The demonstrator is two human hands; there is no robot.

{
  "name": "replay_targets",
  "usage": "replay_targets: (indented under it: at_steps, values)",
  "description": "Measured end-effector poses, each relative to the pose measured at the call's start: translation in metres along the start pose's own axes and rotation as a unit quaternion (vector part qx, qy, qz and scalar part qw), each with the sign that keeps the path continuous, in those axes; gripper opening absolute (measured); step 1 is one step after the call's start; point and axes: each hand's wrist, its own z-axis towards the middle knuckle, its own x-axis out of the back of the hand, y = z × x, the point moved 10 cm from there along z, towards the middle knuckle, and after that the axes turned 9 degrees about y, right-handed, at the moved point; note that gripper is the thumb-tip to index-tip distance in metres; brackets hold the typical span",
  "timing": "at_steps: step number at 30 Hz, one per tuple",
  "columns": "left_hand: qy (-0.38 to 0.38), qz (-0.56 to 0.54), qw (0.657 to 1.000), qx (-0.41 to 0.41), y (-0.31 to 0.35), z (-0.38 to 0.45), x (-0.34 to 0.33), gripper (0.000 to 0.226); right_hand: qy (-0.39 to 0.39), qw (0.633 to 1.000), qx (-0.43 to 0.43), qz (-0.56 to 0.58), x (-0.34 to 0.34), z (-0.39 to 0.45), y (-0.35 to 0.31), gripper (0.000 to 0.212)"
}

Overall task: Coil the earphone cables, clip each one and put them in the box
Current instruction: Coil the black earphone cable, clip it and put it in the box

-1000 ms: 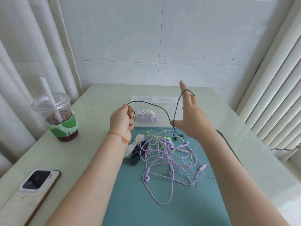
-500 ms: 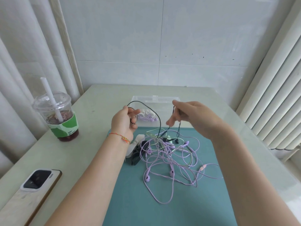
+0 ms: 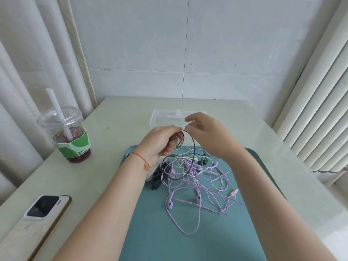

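Head view, nearest first: purple earphones lie tangled on the teal mat. Above them the left hand curls its fingers round the black cable, whose loop hangs down to the heap. The right hand pinches it at the loop's top. Thin, limp and light, it is probably best gathered at the loops. Behind, the clear box is partly hidden; the clips are hard to make out.

Head camera looks forward and down, close over the table.
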Motion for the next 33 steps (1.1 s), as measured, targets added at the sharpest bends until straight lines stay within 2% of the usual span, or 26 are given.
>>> replay_targets:
  at_steps: [2,5,7,11,14,16,19,24,30,33]
  values:
    - [-0.022,-0.015,1.0,-0.003,0.004,-0.004,-0.004,0.031,-0.021,1.0,-0.01,0.013,-0.006,-0.002,0.001,0.02]
    - [-0.041,-0.039,0.998,0.008,0.006,-0.006,-0.005,0.032,-0.022,0.994,-0.051,0.095,-0.003,-0.002,0.007,0.012]
    - [-0.078,-0.097,0.991,0.04,0.005,-0.009,-0.011,0.033,-0.018,0.99,-0.077,0.121,-0.001,-0.001,0.013,0.009]
    - [-0.127,-0.322,0.932,0.102,0.011,-0.013,-0.018,0.031,-0.006,0.985,-0.106,0.139,-0.003,0.001,0.021,0.014]
    - [-0.126,-0.438,0.886,0.08,0.024,-0.013,-0.013,0.025,-0.014,0.981,-0.113,0.157,-0.01,-0.002,0.018,0.023]
    - [-0.118,-0.466,0.875,0.062,0.03,-0.013,-0.01,0.023,-0.041,0.981,-0.112,0.156,-0.018,-0.006,0.014,0.024]
    - [-0.076,-0.417,0.905,0.026,0.031,-0.013,-0.003,0.021,-0.091,0.981,-0.101,0.139,-0.027,-0.013,0.008,0.022]
    - [0.014,-0.298,0.953,-0.058,0.034,-0.01,0.014,0.021,-0.134,0.981,-0.099,0.096,-0.028,-0.018,0.006,0.022]
    - [0.047,-0.186,0.972,-0.133,0.037,-0.014,0.013,0.019,-0.176,0.983,-0.046,0.0,-0.029,-0.024,-0.004,0.018]
    - [0.056,-0.119,0.977,-0.17,0.042,-0.018,0.011,0.018,-0.153,0.987,-0.041,0.0,-0.021,-0.022,-0.006,0.014]
